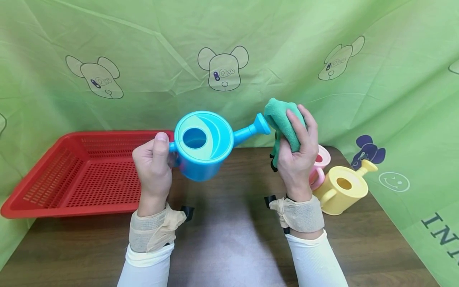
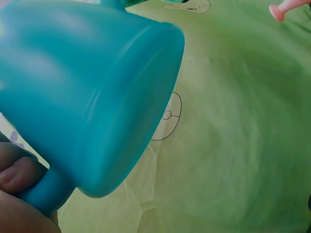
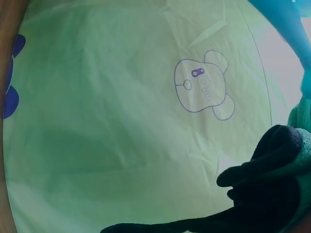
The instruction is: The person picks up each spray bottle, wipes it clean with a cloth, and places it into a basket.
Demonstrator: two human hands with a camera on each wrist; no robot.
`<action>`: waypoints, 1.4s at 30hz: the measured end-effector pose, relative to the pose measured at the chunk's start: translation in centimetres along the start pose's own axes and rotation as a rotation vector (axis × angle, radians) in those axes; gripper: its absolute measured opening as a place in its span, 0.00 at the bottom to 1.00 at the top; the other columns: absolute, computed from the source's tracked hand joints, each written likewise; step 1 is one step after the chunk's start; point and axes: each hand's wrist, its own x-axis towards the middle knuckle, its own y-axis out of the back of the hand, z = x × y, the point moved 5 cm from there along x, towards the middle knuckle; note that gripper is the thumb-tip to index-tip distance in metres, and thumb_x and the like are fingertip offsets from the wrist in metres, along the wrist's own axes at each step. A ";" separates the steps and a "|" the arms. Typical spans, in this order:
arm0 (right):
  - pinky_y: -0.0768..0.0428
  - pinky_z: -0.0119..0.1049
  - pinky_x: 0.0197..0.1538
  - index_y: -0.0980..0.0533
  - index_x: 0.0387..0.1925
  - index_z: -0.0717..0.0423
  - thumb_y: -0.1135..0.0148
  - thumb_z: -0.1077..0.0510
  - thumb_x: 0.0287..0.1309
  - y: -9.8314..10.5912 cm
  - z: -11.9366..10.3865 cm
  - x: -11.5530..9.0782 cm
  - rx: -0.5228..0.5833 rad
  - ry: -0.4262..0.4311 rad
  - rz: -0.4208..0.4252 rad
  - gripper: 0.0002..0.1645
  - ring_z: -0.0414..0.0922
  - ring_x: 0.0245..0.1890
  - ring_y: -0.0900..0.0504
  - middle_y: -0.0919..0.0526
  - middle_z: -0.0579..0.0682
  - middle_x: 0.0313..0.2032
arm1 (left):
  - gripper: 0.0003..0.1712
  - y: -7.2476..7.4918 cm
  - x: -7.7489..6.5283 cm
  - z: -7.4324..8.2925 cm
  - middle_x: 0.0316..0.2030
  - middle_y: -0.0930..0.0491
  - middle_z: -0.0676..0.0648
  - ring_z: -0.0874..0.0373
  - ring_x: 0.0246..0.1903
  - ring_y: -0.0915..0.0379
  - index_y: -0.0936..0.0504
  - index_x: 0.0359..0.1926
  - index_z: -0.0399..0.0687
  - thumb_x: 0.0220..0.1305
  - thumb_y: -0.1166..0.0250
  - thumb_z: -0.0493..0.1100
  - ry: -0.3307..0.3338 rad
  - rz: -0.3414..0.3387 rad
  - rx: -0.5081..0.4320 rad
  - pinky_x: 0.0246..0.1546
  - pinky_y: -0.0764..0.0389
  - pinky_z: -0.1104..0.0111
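Note:
A light blue toy watering can [image 1: 201, 169] is held up above the table, its open top facing the head camera and its spout pointing right. My left hand [image 1: 154, 167] grips its handle with the thumb on top; in the left wrist view fingers [image 2: 22, 172] curl round that handle. My right hand [image 1: 299, 163] holds a bunched green cloth [image 1: 283, 117] right at the spout's flared tip [image 1: 263, 123]. Whether cloth and tip touch I cannot tell. Dark folds of the cloth [image 3: 272, 194] hang down in the right wrist view, below the blue spout [image 3: 286, 24].
At the left stands a red perforated plastic basket [image 1: 97, 210]. A yellow watering can [image 1: 338, 199] and a pink watering can [image 1: 324, 156], partly hidden by my right hand, stand on the right of the brown wooden table [image 1: 222, 239]. A green printed curtain [image 1: 150, 59] hangs behind.

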 end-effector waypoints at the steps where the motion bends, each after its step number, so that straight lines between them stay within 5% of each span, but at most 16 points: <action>1: 0.33 0.47 0.61 0.22 0.48 0.65 0.49 0.75 0.51 0.0 0.0 0.0 0.004 0.001 0.005 0.22 0.58 0.58 0.29 0.28 0.68 0.57 | 0.29 0.0 0.0 0.0 0.06 0.43 0.51 0.63 0.10 0.50 0.40 0.07 0.43 0.66 0.48 0.41 -0.002 0.006 0.005 0.11 0.50 0.70; 11: 0.32 0.49 0.61 0.23 0.51 0.65 0.49 0.76 0.52 -0.3 0.2 -0.1 0.073 0.006 -0.108 0.23 0.58 0.60 0.30 0.29 0.71 0.57 | 0.28 0.3 0.2 0.0 0.07 0.41 0.49 0.62 0.10 0.48 0.39 0.08 0.40 0.66 0.48 0.42 -0.011 0.047 0.018 0.12 0.47 0.71; 21: 0.33 0.48 0.61 0.23 0.51 0.65 0.48 0.76 0.52 -0.4 0.0 -0.2 0.087 0.015 -0.158 0.23 0.59 0.59 0.30 0.29 0.71 0.57 | 0.29 0.6 0.3 -0.3 0.08 0.39 0.48 0.60 0.11 0.46 0.37 0.10 0.37 0.67 0.47 0.45 0.061 0.128 0.082 0.12 0.44 0.72; 29: 0.34 0.48 0.60 0.23 0.48 0.67 0.50 0.79 0.48 -1.1 -0.7 -0.5 0.100 0.062 -0.256 0.24 0.59 0.57 0.28 0.28 0.71 0.56 | 0.31 0.3 0.1 -0.6 0.07 0.43 0.50 0.61 0.09 0.52 0.41 0.09 0.37 0.68 0.47 0.46 0.097 0.189 -0.025 0.11 0.51 0.70; 42: 0.32 0.46 0.61 0.22 0.49 0.64 0.52 0.80 0.46 -3.0 -1.8 -1.7 0.119 0.086 -0.406 0.28 0.58 0.59 0.29 0.28 0.68 0.57 | 0.31 -0.6 -0.3 -0.6 0.07 0.44 0.50 0.61 0.10 0.52 0.41 0.10 0.38 0.68 0.47 0.46 0.092 0.182 -0.061 0.12 0.50 0.70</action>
